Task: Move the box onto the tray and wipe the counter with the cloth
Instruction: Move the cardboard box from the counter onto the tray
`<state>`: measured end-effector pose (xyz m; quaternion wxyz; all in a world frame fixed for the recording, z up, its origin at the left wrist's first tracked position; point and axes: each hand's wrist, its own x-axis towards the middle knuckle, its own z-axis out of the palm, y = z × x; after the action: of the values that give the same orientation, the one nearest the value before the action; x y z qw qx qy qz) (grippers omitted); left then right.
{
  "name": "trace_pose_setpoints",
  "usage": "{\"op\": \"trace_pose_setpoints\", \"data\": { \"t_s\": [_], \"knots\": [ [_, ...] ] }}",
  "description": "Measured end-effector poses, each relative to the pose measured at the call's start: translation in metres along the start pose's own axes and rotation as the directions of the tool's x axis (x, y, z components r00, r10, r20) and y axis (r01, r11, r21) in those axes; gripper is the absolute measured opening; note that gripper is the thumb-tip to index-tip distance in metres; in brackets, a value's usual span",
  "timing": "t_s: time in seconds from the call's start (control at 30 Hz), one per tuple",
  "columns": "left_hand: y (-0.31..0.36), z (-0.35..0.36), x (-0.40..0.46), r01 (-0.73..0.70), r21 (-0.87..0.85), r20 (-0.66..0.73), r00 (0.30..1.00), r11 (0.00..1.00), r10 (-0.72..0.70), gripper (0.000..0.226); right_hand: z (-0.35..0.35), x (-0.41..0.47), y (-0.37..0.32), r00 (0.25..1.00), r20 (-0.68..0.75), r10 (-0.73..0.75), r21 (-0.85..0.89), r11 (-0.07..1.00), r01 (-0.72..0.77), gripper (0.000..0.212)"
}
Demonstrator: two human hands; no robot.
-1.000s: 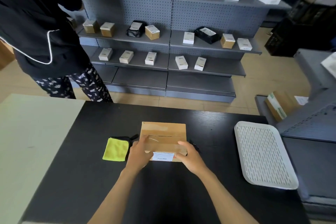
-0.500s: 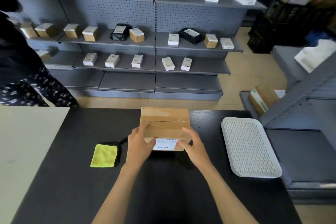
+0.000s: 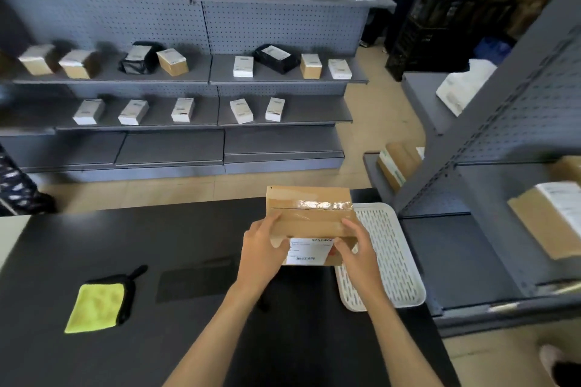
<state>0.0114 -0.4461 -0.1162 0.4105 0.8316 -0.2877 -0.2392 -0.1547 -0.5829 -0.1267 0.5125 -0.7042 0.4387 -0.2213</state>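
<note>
A taped cardboard box [image 3: 309,214] with a white shipping label hangs in the air above the black counter [image 3: 188,339]. My left hand [image 3: 262,250] grips its left side and my right hand [image 3: 356,253] grips its right side. The box's right part overlaps the left edge of the white slotted tray [image 3: 396,264], which lies at the counter's right end. A yellow cloth [image 3: 97,306] with a black backing lies flat on the counter at the left, away from both hands.
Grey shelving [image 3: 201,78] with small boxes and black bags stands across the aisle. A second shelf unit [image 3: 490,185] with parcels stands close to the tray's right. A pale tabletop [image 3: 9,236] adjoins the counter at the left. A person's patterned leg [image 3: 15,188] shows at far left.
Both hands have lifted the box off the counter and carried it rightward, up to the tray. The camera has turned right, so the cloth sits further left.
</note>
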Motion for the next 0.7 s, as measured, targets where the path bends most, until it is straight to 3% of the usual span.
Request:
{"op": "trace_pose_setpoints", "data": {
  "t_s": [0.23,0.33,0.4,0.6,0.7],
  "knots": [
    [0.062,0.092,0.022,-0.002,0.033,0.069,0.998,0.999,-0.001,0.059,-0.086,0.046,0.046,0.996,-0.072,0.046,0.043,0.998,-0.043,0.043],
    [0.084,0.126,0.029,0.006,0.006,0.110,0.994,1.000,-0.006,0.085,-0.115,0.066,0.067,0.993,-0.100,0.067,0.065,0.996,-0.061,0.043],
    [0.091,0.148,0.034,0.007,-0.013,0.121,0.993,1.000,-0.005,0.091,-0.130,0.079,0.080,0.991,-0.104,0.079,0.076,0.995,-0.071,0.042],
    [0.090,0.204,0.049,0.030,0.006,0.166,0.986,1.000,-0.031,0.055,-0.161,0.107,0.108,0.992,-0.084,0.097,0.077,0.993,-0.090,0.040],
    [0.086,0.221,0.053,0.016,0.014,0.164,0.986,1.000,-0.018,0.053,-0.167,0.117,0.122,0.991,-0.058,0.121,0.073,0.990,-0.117,0.040]
  ]
}}
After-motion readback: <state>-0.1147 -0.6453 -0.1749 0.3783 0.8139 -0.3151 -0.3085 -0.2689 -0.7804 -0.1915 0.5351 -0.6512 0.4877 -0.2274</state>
